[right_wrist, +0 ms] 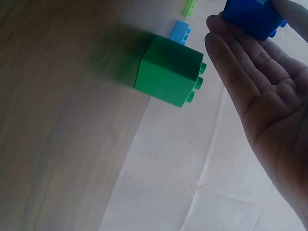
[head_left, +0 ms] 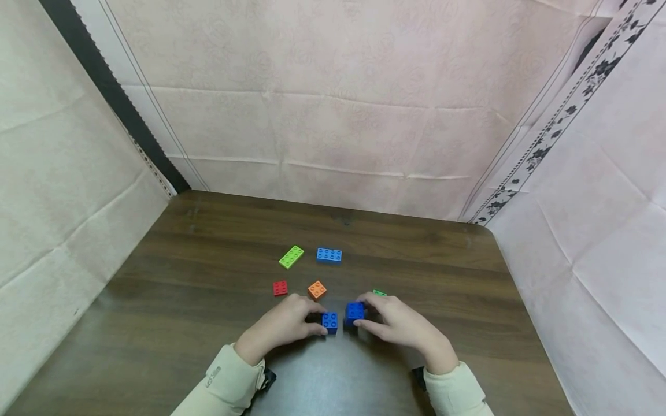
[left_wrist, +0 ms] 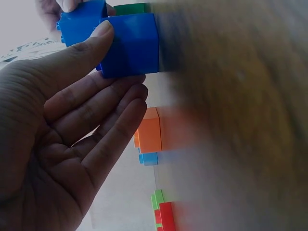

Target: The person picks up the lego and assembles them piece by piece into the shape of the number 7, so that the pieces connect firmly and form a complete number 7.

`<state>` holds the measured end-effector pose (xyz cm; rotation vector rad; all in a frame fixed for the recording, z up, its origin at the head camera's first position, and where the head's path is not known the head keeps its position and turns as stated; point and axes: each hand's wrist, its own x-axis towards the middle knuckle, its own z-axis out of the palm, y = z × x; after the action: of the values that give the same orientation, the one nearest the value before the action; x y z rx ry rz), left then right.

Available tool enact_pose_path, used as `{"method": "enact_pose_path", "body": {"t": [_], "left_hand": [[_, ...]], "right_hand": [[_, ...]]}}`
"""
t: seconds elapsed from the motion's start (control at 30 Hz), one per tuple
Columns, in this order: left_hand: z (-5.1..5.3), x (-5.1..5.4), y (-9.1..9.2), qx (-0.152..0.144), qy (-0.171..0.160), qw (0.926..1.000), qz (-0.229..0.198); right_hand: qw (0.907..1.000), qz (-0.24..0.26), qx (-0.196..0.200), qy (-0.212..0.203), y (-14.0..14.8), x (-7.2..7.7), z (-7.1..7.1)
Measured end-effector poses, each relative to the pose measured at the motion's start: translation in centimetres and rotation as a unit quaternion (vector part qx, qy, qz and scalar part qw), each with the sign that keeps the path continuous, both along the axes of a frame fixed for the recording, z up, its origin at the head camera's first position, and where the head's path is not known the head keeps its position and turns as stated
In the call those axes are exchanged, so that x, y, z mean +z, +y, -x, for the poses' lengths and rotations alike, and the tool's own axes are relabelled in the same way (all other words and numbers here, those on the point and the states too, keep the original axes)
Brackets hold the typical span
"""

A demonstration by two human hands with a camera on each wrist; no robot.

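My left hand (head_left: 286, 325) pinches a dark blue toy building brick (head_left: 330, 322) between thumb and fingers, near the wooden tabletop. Just right of it, my right hand (head_left: 399, 323) holds a second dark blue brick (head_left: 355, 312) by its sides. That second brick looks raised above the table, with studs on its side in the left wrist view. A small gap separates the two bricks in the head view. Behind the right hand's fingers stands a green brick (right_wrist: 168, 71), mostly hidden from the head camera.
Beyond the hands lie a red brick (head_left: 280, 288), an orange brick (head_left: 317, 289), a lime green brick (head_left: 291, 257) and a lighter blue brick (head_left: 329, 255). Pale cloth (head_left: 322, 133) hangs around the back and sides of the brown table (head_left: 416, 248).
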<state>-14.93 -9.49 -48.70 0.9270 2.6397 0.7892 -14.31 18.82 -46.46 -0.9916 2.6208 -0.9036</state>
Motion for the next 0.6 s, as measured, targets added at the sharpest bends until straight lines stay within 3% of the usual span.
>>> {"method": "enact_pose_path", "body": {"t": [0.27, 0.6], "left_hand": [[0.8, 0.3, 0.2, -0.011, -0.028, 0.9995, -0.011], [1.3, 0.0, 0.1, -0.018, -0.032, 0.999, -0.025]], "right_hand": [[1.0, 0.006, 0.005, -0.005, -1.1, 0.3, 0.3], [0.9997, -0.001, 0.021, -0.008, -2.1, 0.4, 0.8]]}}
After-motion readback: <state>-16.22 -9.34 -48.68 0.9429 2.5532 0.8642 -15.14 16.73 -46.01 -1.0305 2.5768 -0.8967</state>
